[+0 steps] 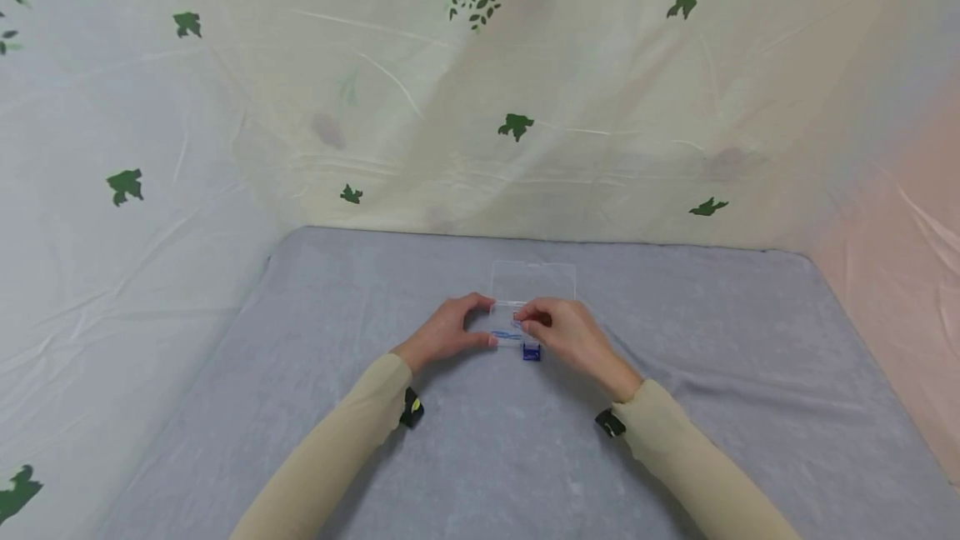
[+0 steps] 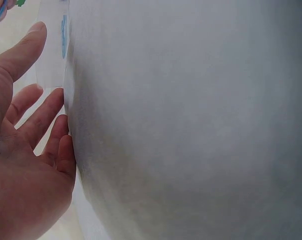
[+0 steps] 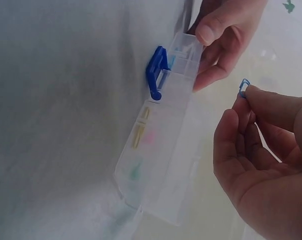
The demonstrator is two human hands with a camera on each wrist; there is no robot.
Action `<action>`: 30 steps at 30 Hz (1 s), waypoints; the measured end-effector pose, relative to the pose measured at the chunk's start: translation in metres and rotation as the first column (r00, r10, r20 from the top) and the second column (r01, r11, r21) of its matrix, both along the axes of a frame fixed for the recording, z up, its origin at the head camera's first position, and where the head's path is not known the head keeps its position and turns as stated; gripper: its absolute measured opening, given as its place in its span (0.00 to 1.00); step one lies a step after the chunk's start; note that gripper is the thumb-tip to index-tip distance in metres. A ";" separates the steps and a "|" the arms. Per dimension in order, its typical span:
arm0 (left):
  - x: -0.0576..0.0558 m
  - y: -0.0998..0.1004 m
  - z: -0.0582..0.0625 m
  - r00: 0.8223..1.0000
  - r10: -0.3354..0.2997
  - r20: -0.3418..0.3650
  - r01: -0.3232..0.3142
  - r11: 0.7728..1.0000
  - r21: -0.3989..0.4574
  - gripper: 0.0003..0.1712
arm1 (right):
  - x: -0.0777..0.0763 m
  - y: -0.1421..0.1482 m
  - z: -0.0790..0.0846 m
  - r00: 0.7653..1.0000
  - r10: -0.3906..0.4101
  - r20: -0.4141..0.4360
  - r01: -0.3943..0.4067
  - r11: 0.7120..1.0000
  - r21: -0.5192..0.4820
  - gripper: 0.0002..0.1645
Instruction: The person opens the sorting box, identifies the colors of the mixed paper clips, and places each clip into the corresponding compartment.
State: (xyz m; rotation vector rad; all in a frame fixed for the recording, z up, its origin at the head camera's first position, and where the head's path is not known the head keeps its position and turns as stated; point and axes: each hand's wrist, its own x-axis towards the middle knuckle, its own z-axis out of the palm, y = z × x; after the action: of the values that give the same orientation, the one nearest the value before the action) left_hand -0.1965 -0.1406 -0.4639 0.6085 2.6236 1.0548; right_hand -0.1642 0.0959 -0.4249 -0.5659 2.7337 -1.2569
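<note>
A clear plastic compartment box [image 3: 181, 95] stands on the grey cloth, its transparent lid [image 1: 534, 280] raised at the back. My left hand [image 1: 450, 327] holds the box's left end, thumb at the near corner and fingers at the far one. Above the box, my right hand [image 1: 566, 332] pinches a small blue paper clip [image 3: 243, 86] between thumb and fingertip. Blue clips [image 1: 505, 335] lie inside the left part. Through the front wall, yellow clips [image 3: 139, 135] show, with blurred pink [image 3: 149, 136] and green [image 3: 135, 171] pieces nearby. A dark blue latch [image 1: 532, 352] sticks out at the front.
Grey cloth [image 1: 480, 465] covers the table around the box. Pale curtains [image 1: 420, 107] with green leaf shapes rise behind and at the left, and a pinkish one [image 1: 918, 290] hangs at the right.
</note>
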 end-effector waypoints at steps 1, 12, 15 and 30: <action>0.000 0.000 0.000 1.000 0.000 -0.001 0.000 1.000 0.001 0.36 | -0.001 -0.001 -0.001 1.000 0.000 -0.011 0.000 1.000 0.010 0.08; 0.000 0.001 0.003 1.000 -0.005 0.000 0.005 1.000 0.006 0.35 | -0.010 -0.008 -0.010 0.996 0.035 -0.079 -0.025 0.993 0.117 0.06; 0.000 0.001 0.003 1.000 -0.004 -0.006 0.005 1.000 0.012 0.35 | -0.012 -0.010 -0.012 0.994 0.044 -0.097 -0.029 0.988 0.150 0.06; -0.001 0.000 0.001 1.000 -0.021 -0.021 0.021 1.000 0.006 0.36 | -0.009 -0.008 -0.015 0.991 0.046 -0.127 -0.029 0.991 0.127 0.08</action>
State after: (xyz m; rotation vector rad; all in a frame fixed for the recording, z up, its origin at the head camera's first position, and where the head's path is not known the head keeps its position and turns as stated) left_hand -0.1974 -0.1402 -0.4634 0.6503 2.6268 1.0561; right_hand -0.1736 0.0883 -0.4402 -0.7056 2.8665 -1.0663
